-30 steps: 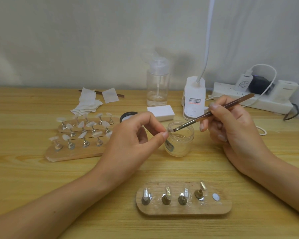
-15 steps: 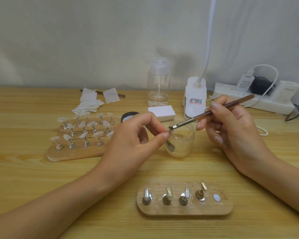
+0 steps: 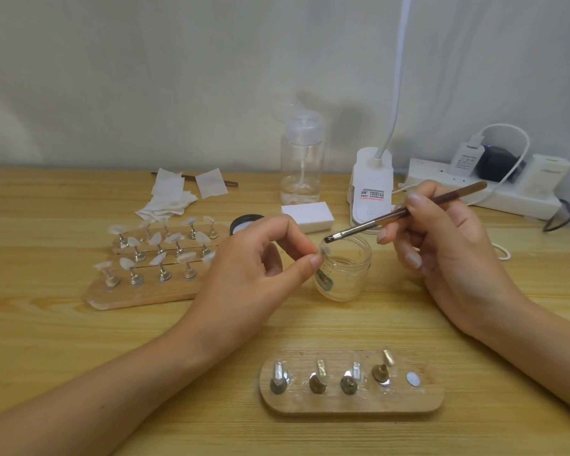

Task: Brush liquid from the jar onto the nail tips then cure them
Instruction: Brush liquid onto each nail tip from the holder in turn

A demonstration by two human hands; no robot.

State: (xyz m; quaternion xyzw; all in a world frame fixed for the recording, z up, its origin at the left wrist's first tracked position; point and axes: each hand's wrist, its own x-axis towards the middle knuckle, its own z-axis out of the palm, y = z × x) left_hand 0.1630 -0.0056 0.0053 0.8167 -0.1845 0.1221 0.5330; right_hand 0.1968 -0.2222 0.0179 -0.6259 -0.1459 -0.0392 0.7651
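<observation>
Left hand [image 3: 244,274] pinches nail tip [image 3: 325,251] over jar [image 3: 346,284]; right hand [image 3: 441,245] grips brush [image 3: 359,227]; bottle [image 3: 301,166] behind.

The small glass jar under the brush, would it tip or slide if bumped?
The jar looks squat, so probably hard to tip. Its smooth glass would likely slide on the table. It stands open, so a shove might spill its contents.

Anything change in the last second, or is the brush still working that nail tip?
The brush, gripped by the right hand, has stroked slightly upward; its bristles now sit at the top edge of the nail tip that the left hand pinches over the jar. Nothing was taken hold of or let go. The jar and both wooden holders stayed put.
</observation>
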